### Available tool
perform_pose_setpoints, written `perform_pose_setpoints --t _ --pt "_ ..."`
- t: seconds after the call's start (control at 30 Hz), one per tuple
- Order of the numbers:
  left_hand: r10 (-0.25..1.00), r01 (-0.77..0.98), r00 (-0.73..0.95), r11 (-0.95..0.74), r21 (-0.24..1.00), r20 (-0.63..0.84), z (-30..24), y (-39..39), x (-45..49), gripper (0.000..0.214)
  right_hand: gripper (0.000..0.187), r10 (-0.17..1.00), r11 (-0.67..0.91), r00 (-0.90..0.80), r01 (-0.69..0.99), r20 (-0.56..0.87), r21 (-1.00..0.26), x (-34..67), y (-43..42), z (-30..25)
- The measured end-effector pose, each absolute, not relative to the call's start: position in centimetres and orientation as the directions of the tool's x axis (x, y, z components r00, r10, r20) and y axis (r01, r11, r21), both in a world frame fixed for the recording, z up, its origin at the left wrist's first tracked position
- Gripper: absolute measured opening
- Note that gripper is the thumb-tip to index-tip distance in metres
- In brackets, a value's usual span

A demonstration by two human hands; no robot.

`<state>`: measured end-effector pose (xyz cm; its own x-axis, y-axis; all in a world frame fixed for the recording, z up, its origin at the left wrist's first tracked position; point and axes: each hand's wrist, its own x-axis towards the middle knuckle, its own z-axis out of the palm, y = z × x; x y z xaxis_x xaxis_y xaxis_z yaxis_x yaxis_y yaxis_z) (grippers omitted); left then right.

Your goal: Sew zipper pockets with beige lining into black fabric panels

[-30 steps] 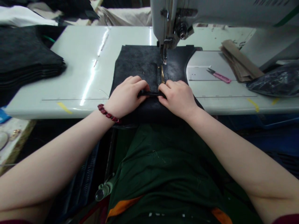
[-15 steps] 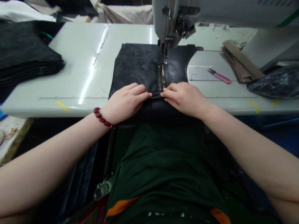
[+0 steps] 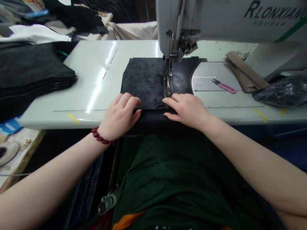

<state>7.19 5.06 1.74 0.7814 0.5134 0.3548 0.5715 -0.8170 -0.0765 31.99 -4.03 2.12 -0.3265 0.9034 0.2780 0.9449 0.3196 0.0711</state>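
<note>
Black suede panel (image 3: 144, 80) lies flat on the white sewing-machine table (image 3: 83, 70) below the needle (image 3: 170, 71), the left hand (image 3: 119, 116) now drawn back from the right hand (image 3: 188, 110), both pressing open-fingered, gripping nothing.

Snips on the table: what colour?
The thread snips have pink handles, best seen in the head view.

Pale sewing-machine table (image 3: 91, 73) carrying stacked black suede panels (image 3: 31, 72) at left, dark suede panel (image 3: 144, 80) centre, pink-handled thread snips (image 3: 224, 88), brown card strips (image 3: 244, 72), crumpled dark plastic bag (image 3: 280, 92) right.
</note>
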Motion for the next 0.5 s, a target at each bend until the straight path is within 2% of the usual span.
perform_pose_setpoints --t 0.1,0.3,0.5 --pt "0.525 0.578 0.805 -0.799 -0.164 0.277 1.1 3.6 6.6 0.031 0.027 0.895 0.265 -0.297 0.954 0.332 0.140 30.5 -3.6 1.7" --pt "0.736 0.752 0.659 -0.647 -0.127 0.152 1.0 1.0 7.4 0.049 0.030 0.877 0.208 -0.270 0.959 0.398 0.193 29.5 -3.0 0.7" --pt "0.720 0.705 0.694 -0.686 -0.180 -0.027 3.0 1.9 10.0 0.050 0.031 0.879 0.194 -0.263 0.959 0.399 0.205 29.6 -2.9 0.6"
